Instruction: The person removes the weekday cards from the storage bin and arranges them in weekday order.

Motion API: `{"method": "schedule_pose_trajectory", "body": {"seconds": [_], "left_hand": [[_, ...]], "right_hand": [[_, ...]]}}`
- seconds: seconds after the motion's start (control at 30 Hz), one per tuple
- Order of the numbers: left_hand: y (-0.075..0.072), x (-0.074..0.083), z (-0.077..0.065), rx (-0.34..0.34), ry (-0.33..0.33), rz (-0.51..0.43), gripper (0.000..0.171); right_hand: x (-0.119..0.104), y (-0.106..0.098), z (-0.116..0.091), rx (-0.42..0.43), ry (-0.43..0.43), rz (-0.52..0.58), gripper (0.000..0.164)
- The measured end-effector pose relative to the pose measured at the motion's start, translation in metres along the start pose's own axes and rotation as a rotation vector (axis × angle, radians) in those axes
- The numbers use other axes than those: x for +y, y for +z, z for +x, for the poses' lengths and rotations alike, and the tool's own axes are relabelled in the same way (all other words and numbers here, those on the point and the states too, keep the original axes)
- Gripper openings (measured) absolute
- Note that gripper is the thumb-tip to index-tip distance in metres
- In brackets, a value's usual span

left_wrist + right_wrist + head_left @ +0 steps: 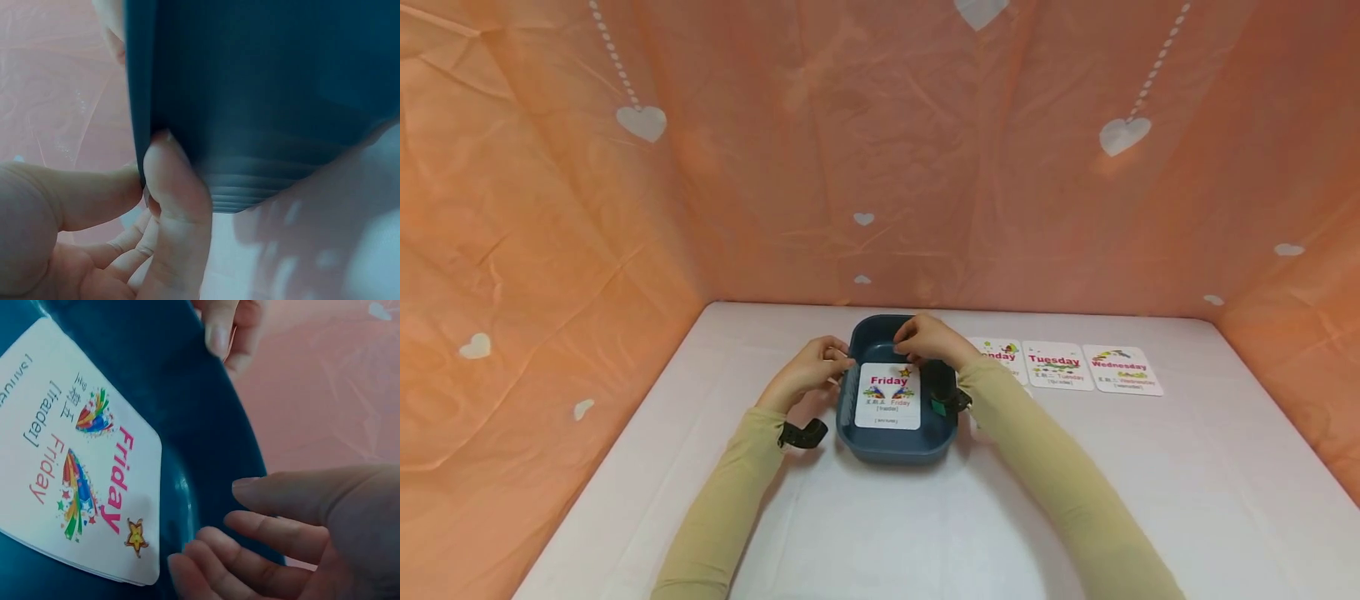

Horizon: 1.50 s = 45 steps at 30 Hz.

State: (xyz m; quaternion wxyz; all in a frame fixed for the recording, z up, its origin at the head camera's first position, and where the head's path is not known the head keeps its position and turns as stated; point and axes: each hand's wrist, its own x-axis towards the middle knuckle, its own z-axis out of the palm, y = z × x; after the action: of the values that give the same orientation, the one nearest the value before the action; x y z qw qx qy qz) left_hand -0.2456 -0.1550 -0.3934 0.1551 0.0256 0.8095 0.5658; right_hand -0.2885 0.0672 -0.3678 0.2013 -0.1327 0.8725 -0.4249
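Note:
A dark blue rounded tray [895, 446] lies on the white table. Inside it is a small stack of white cards, the top one a "Friday" card [887, 397] with a star in its corner. My left hand [808, 367] pinches the tray's left rim between thumb and finger; the left wrist view shows the thumb and finger [178, 200] on either side of the wall. Over the tray's far end reaches my right hand [934, 340]. Its loosely bent fingers [212, 562] are beside the Friday card, with nothing between them and the thumb.
To the right of the tray lie a partly covered "Monday" card [1003, 354], a "Tuesday" card [1058, 367] and a "Wednesday" card [1122, 372] in a row. My right sleeve [1045, 450] hides most of another card below them. Orange cloth with hearts [880, 167] hangs behind the table.

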Motion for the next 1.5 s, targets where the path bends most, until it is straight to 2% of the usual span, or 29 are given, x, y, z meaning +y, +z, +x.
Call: {"method": "schedule_pose_trajectory", "body": {"seconds": [0.27, 0.53, 0.73, 0.9, 1.2, 1.37, 1.43, 1.5], "left_hand": [[0.001, -0.001, -0.002, -0.008, 0.010, -0.018, 0.028], [0.001, 0.001, 0.001, 0.007, -0.003, -0.007, 0.028], [0.001, 0.001, 0.000, 0.002, 0.004, -0.007, 0.029], [0.001, 0.001, -0.001, -0.004, 0.011, -0.012, 0.029], [0.001, 0.002, -0.002, -0.002, 0.002, -0.013, 0.028], [-0.001, 0.001, 0.000, -0.003, 0.016, -0.002, 0.028], [-0.002, -0.001, 0.002, -0.005, 0.018, -0.011, 0.028], [-0.002, -0.002, 0.003, -0.014, 0.020, -0.018, 0.028]], "right_hand": [[0.003, 0.004, 0.003, 0.003, 0.103, -0.047, 0.029], [0.000, 0.001, 0.009, -0.042, 0.179, -0.086, 0.028], [0.003, 0.001, 0.018, -0.022, 0.216, -0.142, 0.031], [0.001, 0.003, 0.015, -0.003, 0.242, -0.149, 0.033], [-0.002, 0.002, 0.006, -0.033, 0.179, -0.151, 0.030], [-0.001, 0.003, 0.007, -0.054, 0.138, -0.130, 0.017], [0.000, 0.003, 0.008, -0.056, 0.134, -0.127, 0.017], [0.001, 0.003, 0.008, -0.050, 0.142, -0.125, 0.025]]}}
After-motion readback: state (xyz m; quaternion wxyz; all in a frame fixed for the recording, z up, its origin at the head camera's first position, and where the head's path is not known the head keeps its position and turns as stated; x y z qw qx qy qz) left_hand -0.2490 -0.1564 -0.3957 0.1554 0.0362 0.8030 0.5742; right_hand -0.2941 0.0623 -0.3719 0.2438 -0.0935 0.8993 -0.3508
